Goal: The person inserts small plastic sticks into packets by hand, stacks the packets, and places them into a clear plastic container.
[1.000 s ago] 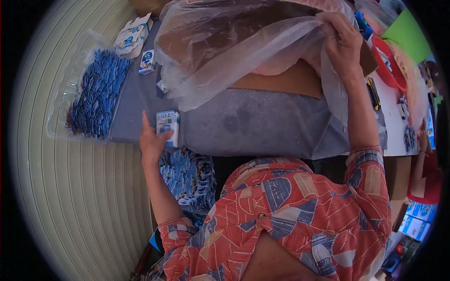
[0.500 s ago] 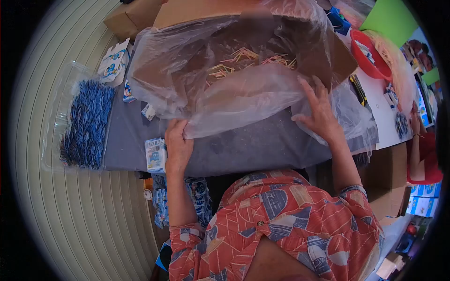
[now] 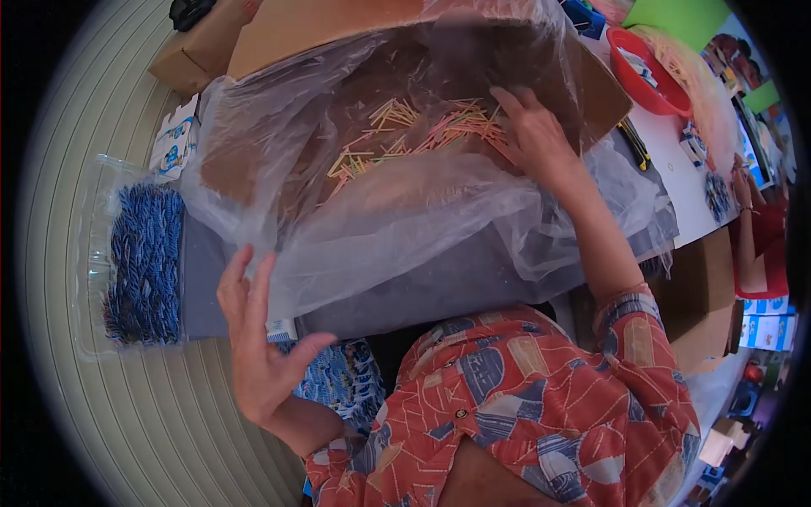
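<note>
Our left hand (image 3: 262,355): open, near box (image 3: 317,25). Right hand (image 3: 545,148): inside, at sticks (image 3: 463,125), grip unclear. We should hold liner (image 3: 380,245) aside.

Left hand (image 3: 263,365) open, thumb (image 3: 307,351) apart from fingers (image 3: 258,296), right arm (image 3: 598,237) outstretched, right hand (image 3: 541,142) palm down

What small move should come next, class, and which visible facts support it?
Probably, close the right hand on some thin sticks: it reaches into the plastic-lined carton, its fingers right by the pile, though its grip is unclear. The left hand is open, outside the carton.
</note>
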A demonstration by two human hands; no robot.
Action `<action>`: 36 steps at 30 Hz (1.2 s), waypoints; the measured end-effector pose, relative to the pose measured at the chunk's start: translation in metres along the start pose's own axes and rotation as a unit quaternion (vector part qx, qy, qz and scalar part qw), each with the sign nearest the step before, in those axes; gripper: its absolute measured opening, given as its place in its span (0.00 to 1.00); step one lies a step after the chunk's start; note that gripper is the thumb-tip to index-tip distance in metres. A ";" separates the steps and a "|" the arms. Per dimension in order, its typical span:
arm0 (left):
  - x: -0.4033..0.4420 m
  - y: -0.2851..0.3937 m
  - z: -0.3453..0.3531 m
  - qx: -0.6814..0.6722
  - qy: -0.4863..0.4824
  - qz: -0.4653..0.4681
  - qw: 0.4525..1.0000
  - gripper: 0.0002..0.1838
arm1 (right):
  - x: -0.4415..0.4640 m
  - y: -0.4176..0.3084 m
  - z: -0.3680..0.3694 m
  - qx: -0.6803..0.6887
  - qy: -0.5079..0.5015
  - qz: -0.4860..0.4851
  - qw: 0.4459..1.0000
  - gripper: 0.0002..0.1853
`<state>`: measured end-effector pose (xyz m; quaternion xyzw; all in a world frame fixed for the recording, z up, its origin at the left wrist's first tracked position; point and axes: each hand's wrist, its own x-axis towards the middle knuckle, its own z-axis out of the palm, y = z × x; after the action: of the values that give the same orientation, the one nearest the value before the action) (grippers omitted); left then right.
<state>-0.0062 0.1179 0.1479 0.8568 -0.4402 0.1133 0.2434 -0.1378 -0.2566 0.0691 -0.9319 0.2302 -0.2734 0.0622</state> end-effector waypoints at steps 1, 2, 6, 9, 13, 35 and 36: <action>0.017 0.004 -0.007 -0.144 -0.070 0.098 0.982 0.38 | 0.016 0.002 0.009 -0.003 -0.002 -0.001 1.000 0.22; 0.034 0.005 -0.006 -0.282 -0.136 0.194 0.930 0.40 | 0.033 0.005 0.021 -0.069 -0.054 0.035 0.996 0.21; 0.097 0.017 0.067 -0.131 -0.257 0.222 0.931 0.43 | 0.072 0.016 0.051 -0.218 -0.249 0.058 0.942 0.20; 0.082 0.043 0.121 -0.086 -0.248 0.232 0.937 0.40 | 0.074 0.026 0.071 -0.233 -0.333 0.048 0.912 0.18; 0.053 0.040 0.169 -0.053 -0.246 0.278 0.927 0.27 | 0.071 0.034 0.074 -0.218 -0.258 0.060 0.939 0.15; 0.004 -0.001 0.151 -0.298 -0.278 0.223 0.886 0.15 | 0.002 -0.030 -0.008 -0.050 0.032 -0.232 0.971 0.35; -0.002 0.012 0.141 -0.243 -0.212 0.235 0.917 0.25 | -0.018 -0.018 -0.007 -0.059 0.004 -0.152 0.987 0.36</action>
<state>-0.0206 0.0405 0.0302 0.6471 -0.6843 -0.1269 0.3112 -0.1475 -0.2325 0.0710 -0.9570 0.1013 -0.2693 -0.0359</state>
